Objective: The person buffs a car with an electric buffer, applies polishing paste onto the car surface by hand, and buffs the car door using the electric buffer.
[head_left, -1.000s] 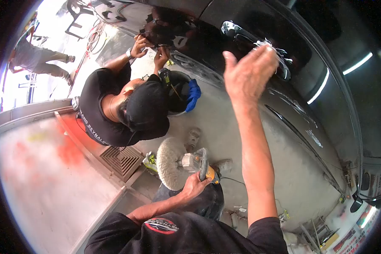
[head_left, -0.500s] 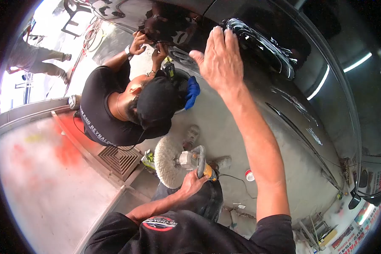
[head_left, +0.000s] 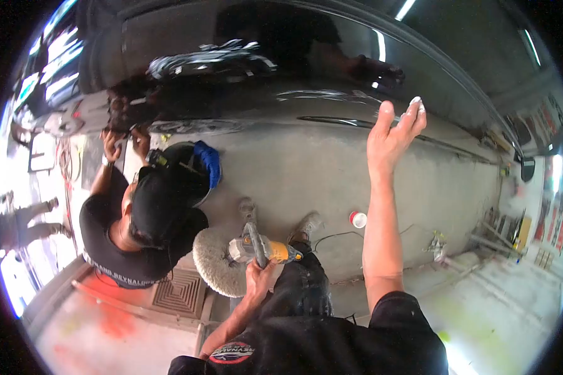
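Observation:
My left hand [head_left: 258, 279] is closed around the handle of a yellow and grey polisher [head_left: 270, 251], low in front of my legs. The polisher carries a thick, round, cream wool pad [head_left: 219, 262], which faces left, away from the car. Raised at the right, my right hand [head_left: 391, 139] has its thumb and fingers apart, with white paste on the fingertips. It is near the lower side of a glossy black car panel [head_left: 281, 37]; whether it touches cannot be told. White paste smears [head_left: 213, 59] streak the panel, and thinner streaks [head_left: 325, 95] lie left of the hand.
At left, a co-worker in a black cap [head_left: 162, 200] crouches with both hands at the car's lower edge. Beside them stands a dark bucket with a blue cloth [head_left: 207, 164]. A red and white tub [head_left: 358, 219] and a cord [head_left: 331, 236] lie on the floor. A vent grille [head_left: 178, 294] is lower left.
My view has turned, shifting the co-worker and smears left. My right hand has moved right along the car, from flat and outstretched to loosely bent. My left hand still holds the polisher.

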`<state>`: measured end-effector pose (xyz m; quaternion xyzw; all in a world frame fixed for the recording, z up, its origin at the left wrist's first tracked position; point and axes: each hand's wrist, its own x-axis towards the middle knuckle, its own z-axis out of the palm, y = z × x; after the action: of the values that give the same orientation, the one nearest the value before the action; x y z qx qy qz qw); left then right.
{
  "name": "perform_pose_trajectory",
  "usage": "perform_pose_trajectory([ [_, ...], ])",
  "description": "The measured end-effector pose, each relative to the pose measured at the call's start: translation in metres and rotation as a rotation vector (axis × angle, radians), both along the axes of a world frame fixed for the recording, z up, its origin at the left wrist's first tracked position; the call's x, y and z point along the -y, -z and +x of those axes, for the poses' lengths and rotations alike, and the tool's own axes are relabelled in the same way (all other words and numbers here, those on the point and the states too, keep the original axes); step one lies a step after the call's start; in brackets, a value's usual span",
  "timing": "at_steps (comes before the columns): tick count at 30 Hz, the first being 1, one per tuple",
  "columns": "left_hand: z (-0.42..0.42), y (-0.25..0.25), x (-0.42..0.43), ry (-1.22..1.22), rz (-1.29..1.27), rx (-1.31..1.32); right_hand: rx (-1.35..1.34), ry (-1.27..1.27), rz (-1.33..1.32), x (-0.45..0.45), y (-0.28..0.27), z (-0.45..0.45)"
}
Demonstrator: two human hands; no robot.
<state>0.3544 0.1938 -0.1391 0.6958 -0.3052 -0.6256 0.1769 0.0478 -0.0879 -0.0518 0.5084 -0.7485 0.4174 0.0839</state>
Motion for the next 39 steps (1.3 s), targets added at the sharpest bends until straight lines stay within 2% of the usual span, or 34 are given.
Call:
perform_pose_trajectory([
  [1,0.001,0.005,-0.006,0.002,-0.056,0.001,0.046,0.101,0.003,0.0,-0.002,-0.01],
  [4,0.003,0.014,-0.014,0.01,-0.027,-0.006,-0.35,0.123,0.232,0.015,0.052,-0.053],
  [5,0.003,0.013,-0.013,0.002,-0.025,-0.006,-0.52,-0.012,0.204,0.016,0.058,-0.046],
  [7,-0.003,-0.001,-0.004,-0.002,-0.004,-0.018,-0.485,-0.208,0.331,-0.003,0.058,-0.038],
  [10,-0.01,-0.007,-0.005,0.053,-0.034,0.035,-0.162,-0.308,0.412,-0.04,0.064,-0.038],
  [12,-0.012,-0.012,-0.008,0.115,-0.05,0.1,0.114,-0.222,0.401,-0.065,0.099,-0.049],
  [14,-0.016,-0.024,-0.003,0.193,-0.035,0.161,0.215,0.028,0.423,-0.081,0.144,-0.077],
  [16,-0.022,-0.042,0.002,0.196,-0.021,0.105,0.19,0.128,0.216,-0.063,0.12,-0.111],
  [18,-0.031,-0.063,0.012,0.218,0.028,0.07,0.145,0.164,0.019,-0.03,0.062,-0.128],
  [19,-0.032,-0.061,0.012,0.263,0.03,0.063,-0.03,0.089,0.048,-0.013,0.042,-0.128],
  [21,-0.022,-0.056,0.007,0.274,0.039,0.078,-0.461,-0.001,0.151,0.006,0.047,-0.086],
  [24,-0.014,-0.08,0.008,0.333,-0.01,0.075,-0.224,-0.34,0.309,-0.033,0.05,-0.039],
  [26,-0.014,-0.08,0.006,0.481,-0.089,0.129,-0.021,-0.478,0.383,-0.07,0.107,-0.03],
  [29,-0.03,-0.118,0.008,0.591,-0.204,0.101,0.571,-0.538,0.918,-0.115,0.141,-0.006],
  [30,-0.032,-0.131,0.015,0.677,-0.175,0.078,0.734,-0.517,1.002,-0.123,0.151,0.005],
  [31,-0.038,-0.142,0.013,0.677,-0.26,0.058,0.895,-0.488,1.083,-0.133,0.152,0.013],
  [33,-0.052,-0.157,0.01,0.685,-0.427,0.013,1.178,-0.474,1.066,-0.147,0.151,0.025],
  [34,-0.058,-0.167,0.014,0.755,-0.388,-0.003,1.319,-0.465,1.049,-0.152,0.148,0.031],
  [37,-0.072,-0.178,0.027,0.756,-0.501,-0.1,2.128,-0.439,0.7,-0.17,0.086,0.055],
  [39,-0.083,-0.187,0.034,0.711,-0.503,-0.143,2.104,-0.469,0.759,-0.191,0.059,0.038],
])
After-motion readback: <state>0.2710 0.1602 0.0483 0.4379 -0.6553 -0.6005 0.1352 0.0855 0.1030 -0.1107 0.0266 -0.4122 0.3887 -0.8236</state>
